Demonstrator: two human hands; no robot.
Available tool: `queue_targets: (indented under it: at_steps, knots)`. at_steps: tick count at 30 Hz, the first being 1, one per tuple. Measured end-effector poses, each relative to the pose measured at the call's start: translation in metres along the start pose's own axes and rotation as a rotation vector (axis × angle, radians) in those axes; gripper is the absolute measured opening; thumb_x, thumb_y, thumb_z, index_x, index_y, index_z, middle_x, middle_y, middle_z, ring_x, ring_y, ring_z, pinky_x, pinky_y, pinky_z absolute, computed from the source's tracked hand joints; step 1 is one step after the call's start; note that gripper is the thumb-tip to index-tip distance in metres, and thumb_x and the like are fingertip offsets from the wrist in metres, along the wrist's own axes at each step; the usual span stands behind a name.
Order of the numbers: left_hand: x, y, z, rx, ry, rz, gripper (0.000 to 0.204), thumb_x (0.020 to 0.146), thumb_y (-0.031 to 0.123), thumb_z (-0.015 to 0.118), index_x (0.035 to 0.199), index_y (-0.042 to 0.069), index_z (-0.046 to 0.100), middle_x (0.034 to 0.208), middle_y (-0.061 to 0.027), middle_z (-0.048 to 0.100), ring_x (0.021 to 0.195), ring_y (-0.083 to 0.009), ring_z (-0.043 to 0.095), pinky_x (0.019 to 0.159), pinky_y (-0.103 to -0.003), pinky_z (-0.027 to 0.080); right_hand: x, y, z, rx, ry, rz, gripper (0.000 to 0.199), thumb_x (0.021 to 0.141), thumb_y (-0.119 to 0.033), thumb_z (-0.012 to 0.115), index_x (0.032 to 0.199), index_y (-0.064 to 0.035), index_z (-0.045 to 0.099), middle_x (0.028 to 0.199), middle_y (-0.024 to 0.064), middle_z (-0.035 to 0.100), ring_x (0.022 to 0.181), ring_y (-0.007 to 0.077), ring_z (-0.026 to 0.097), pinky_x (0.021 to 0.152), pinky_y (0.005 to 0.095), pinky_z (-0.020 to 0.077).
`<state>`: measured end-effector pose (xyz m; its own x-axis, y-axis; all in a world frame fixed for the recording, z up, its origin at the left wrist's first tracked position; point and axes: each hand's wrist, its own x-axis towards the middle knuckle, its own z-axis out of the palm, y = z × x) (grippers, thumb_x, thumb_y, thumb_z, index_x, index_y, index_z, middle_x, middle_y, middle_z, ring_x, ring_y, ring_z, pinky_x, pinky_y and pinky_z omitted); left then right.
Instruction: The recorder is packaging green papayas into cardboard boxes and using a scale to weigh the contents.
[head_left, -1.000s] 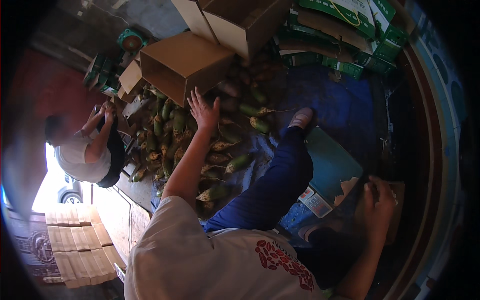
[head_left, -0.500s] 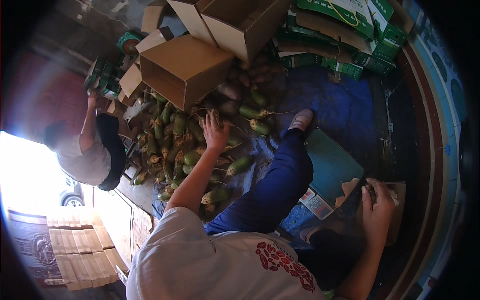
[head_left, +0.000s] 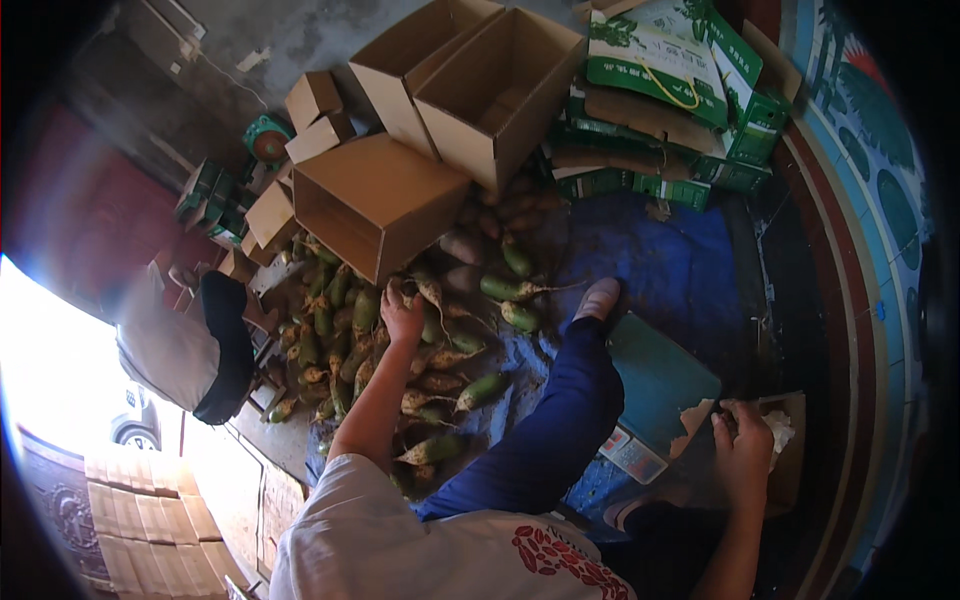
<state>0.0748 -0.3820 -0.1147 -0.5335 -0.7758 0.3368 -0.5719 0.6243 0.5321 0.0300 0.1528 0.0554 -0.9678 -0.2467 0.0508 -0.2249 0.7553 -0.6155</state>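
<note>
My left hand (head_left: 402,316) rests on the pile of green radishes (head_left: 340,345), its fingers bent but apart. A radish with a pale, dirty root (head_left: 428,287) lies right beside its fingertips. My right hand (head_left: 746,440) hovers near the corner of a flat teal scale platform (head_left: 660,372), fingers loosely curled, the thumb apart from them. I see nothing held in it. Under that hand stands a small open carton (head_left: 790,475) with crumpled white material in it. Several more radishes (head_left: 482,391) lie between my left arm and my bent leg.
Open brown cartons (head_left: 380,200) stand beyond the pile. Green printed boxes (head_left: 660,90) are stacked at the far right. A blue tarp (head_left: 670,260) covers the floor. Another person (head_left: 175,335) bends over at the left, near flat stacked cardboard (head_left: 160,510).
The whole view has shifted, so the scene sits lower. My left hand has moved left across the radishes, baring one beside it. The other person has bent further down.
</note>
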Motion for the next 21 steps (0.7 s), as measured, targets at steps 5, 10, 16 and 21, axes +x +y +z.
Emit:
queue_targets:
  at_steps: [5,10,16,21]
  knots:
    - [0.039,0.003,0.004,-0.056,0.054,-0.121,0.071,0.073,0.032,0.061,0.129,0.002,0.031,0.127,-0.0274,0.034,0.117,-0.0414,0.034,0.098,-0.044,0.029,0.003,0.004,0.004,-0.037,0.061,-0.062,0.018,0.074,-0.007,0.059,0.090,0.0009,0.058,0.085,0.0182,0.061,0.077,0.0323,0.061,0.066,0.0369,0.0468]
    - [0.073,0.011,0.006,-0.031,0.117,-0.042,0.071,0.074,0.031,0.061,0.130,0.001,0.030,0.127,-0.0273,0.034,0.117,-0.0411,0.033,0.099,-0.044,0.028,0.010,0.002,0.008,-0.053,0.042,-0.077,0.017,0.074,-0.008,0.061,0.087,0.0016,0.058,0.085,0.0167,0.061,0.078,0.0320,0.060,0.067,0.0365,0.0466]
    - [0.108,0.014,0.013,0.029,0.130,-0.075,0.071,0.074,0.033,0.061,0.131,0.005,0.030,0.129,-0.0264,0.033,0.119,-0.0398,0.032,0.100,-0.043,0.027,0.013,0.001,0.018,-0.091,0.008,-0.041,0.018,0.073,-0.010,0.063,0.086,0.0011,0.058,0.084,0.0164,0.061,0.077,0.0317,0.060,0.067,0.0362,0.0465]
    - [0.116,0.020,0.029,-0.004,0.035,-0.190,0.072,0.073,0.036,0.061,0.133,0.012,0.029,0.131,-0.0256,0.032,0.121,-0.0398,0.031,0.100,-0.044,0.027,0.013,-0.003,0.022,-0.033,0.017,-0.043,0.018,0.073,-0.011,0.063,0.086,0.0008,0.058,0.085,0.0155,0.060,0.077,0.0316,0.060,0.066,0.0362,0.0465]
